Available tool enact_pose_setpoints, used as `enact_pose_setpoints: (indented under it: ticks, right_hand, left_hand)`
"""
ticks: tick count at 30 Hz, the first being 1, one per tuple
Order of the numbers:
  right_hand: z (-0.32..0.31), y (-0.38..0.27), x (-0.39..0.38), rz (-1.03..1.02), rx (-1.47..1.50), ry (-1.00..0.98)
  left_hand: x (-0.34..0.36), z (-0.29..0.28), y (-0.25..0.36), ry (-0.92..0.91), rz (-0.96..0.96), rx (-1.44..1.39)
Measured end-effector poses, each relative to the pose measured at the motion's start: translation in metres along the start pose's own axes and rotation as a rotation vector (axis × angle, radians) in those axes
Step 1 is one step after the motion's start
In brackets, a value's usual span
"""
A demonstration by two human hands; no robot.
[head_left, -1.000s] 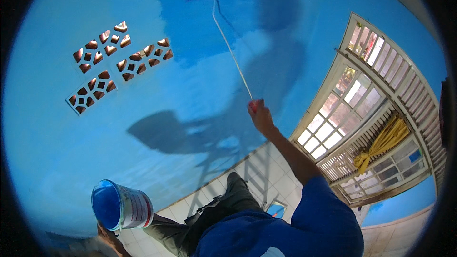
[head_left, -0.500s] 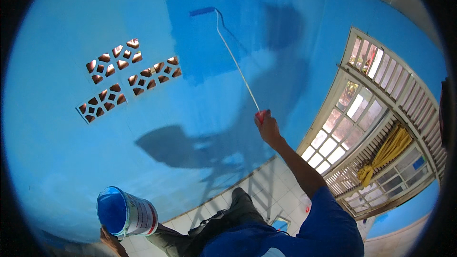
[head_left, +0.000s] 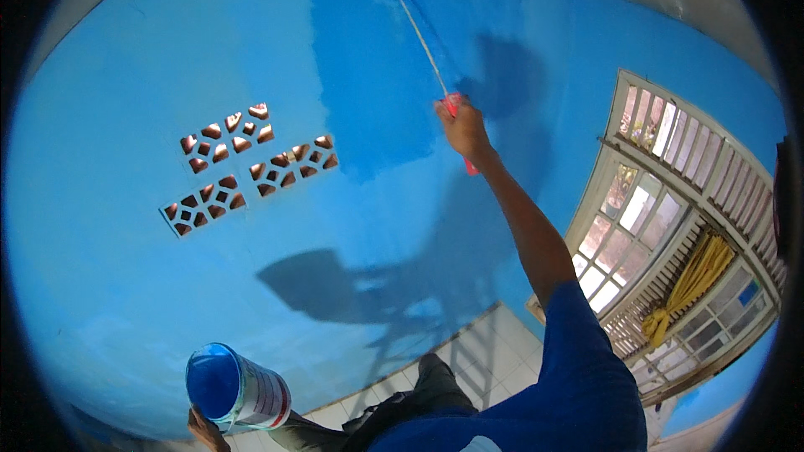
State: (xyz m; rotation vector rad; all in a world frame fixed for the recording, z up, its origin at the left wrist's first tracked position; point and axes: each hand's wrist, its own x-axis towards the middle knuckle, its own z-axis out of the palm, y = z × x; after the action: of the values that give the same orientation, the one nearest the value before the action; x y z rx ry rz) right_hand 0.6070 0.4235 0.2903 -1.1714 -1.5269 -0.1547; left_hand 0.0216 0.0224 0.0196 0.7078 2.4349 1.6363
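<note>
Right hand (head_left: 465, 127) raised in front of the wall, fingers closed round the red handle (head_left: 471, 166) of a paint roller; handle shows above and below the fist. Pale rod (head_left: 416, 29) slants up and leftward, its far end reaching the top edge of view, roller head out of sight. Rod lies over a darker blue patch (head_left: 377, 84) on the lighter blue wall (head_left: 142, 285). Left hand (head_left: 205, 429) low at left, grasping a paint bucket (head_left: 264, 398) near its rim; full wrap of the fingers hidden. Bucket tilted, mouth facing up and leftward, blue paint (head_left: 211, 381) inside. Pierced vent blocks (head_left: 226, 141) left of the dark patch. Shadow (head_left: 310, 285) of bucket and figure on the wall. Louvred window (head_left: 670, 209) at right, knotted yellow cloth (head_left: 691, 285) against it. Pale tiled floor (head_left: 507, 343) below, shoe (head_left: 431, 364) near the wall's foot.
</note>
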Motion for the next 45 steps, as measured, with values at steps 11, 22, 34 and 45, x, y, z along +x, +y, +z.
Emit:
enact_pose_setpoints:
  ticks: [11,22,34,45]
  right_hand:
    - [-0.034,0.031,0.047,0.117,-0.103,0.041]
    - [-0.015,0.066,0.015,0.078,-0.092,-0.041]
    - [-0.029,0.03,0.031,0.056,-0.1,-0.087]
    - [-0.036,0.013,0.069,0.016,-0.105,-0.074]
  left_hand:
    - [-0.002,-0.009,-0.028,0.024,0.211,0.201]
    - [0.026,-0.015,-0.089,-0.045,0.209,0.419]
    - [0.013,-0.017,-0.072,0.005,0.245,0.364]
    - [0.006,-0.02,-0.056,0.037,0.404,0.585]
